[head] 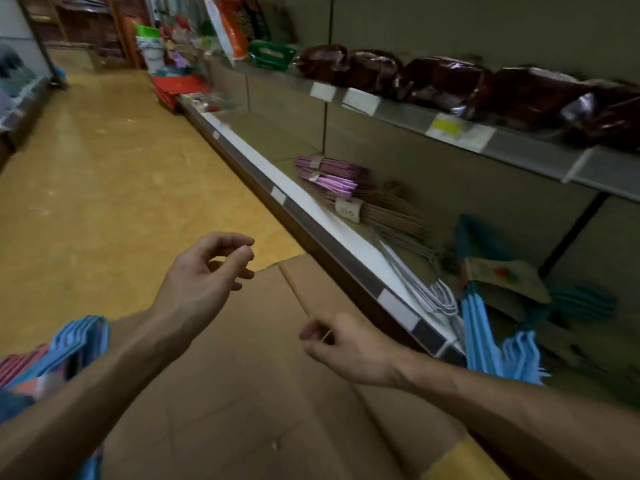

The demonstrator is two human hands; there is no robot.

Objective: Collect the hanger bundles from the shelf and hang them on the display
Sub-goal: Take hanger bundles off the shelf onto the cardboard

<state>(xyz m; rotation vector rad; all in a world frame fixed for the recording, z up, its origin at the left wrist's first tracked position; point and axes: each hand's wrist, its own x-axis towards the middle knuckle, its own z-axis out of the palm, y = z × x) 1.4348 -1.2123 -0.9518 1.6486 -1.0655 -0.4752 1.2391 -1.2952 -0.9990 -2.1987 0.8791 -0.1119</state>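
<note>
So the hanger bundles are sitting on the bottom shelf, off to the right of and beyond both hands. Closest to the right hand is a light blue hanger bundle, just right of it past the shelf's front edge. Right by that is a white hanger bundle lying along the shelf lip, with a teal bundle with a cardboard label further right. Further up the shelf, ahead of the hand, there's a beige bundle with a paper band, then two pink bundles stacked beyond it.

Neither hand is holding anything. The right hand hangs over a flattened cardboard box with its fingers loosely curled and empty. The left hand is out in front and left of it, fingers relaxed and half curled with the thumb near the fingertips, nothing between them.

Below the left forearm there's a heap of blue and red hangers, partly cut off by the frame edge. Above the bundles, the upper shelf holds dark red shiny packages. The yellow floor runs off to the left of the left hand. It's all pretty motion-blurred.
</note>
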